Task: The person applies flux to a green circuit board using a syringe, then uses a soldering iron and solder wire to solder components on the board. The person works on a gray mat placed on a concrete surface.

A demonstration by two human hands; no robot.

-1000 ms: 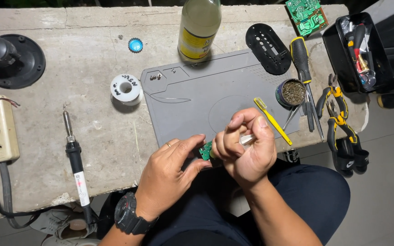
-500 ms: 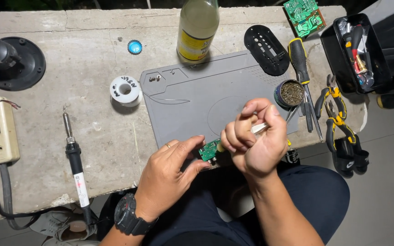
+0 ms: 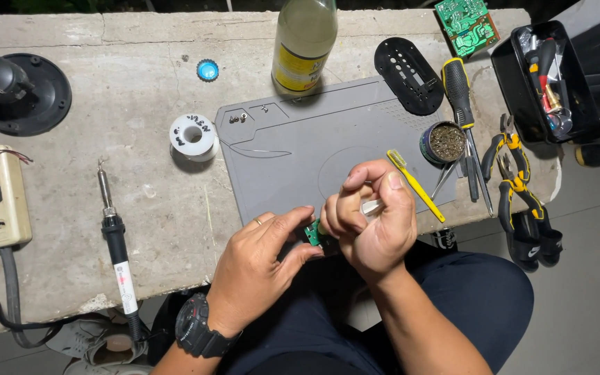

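green, a small circuit board (image 3: 312, 233) was pinched at the near edge of the grey mat (image 3: 293, 163) by the left hand (image 3: 262, 267); a small pale part (image 3: 370, 206) was gripped in the closed fingers of the right hand (image 3: 373, 215), so fitting work on the board seemed in hand, calling for a steady, fine touch; open mat was left beyond; farther off, a yellow brush (image 3: 414, 184), a solder spool (image 3: 192, 135) and a bottle (image 3: 305, 42) were ranged toward the far edge.

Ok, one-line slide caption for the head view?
Left hand pinches a small green circuit board while the right hand grips a small white piece, over a grey work mat.
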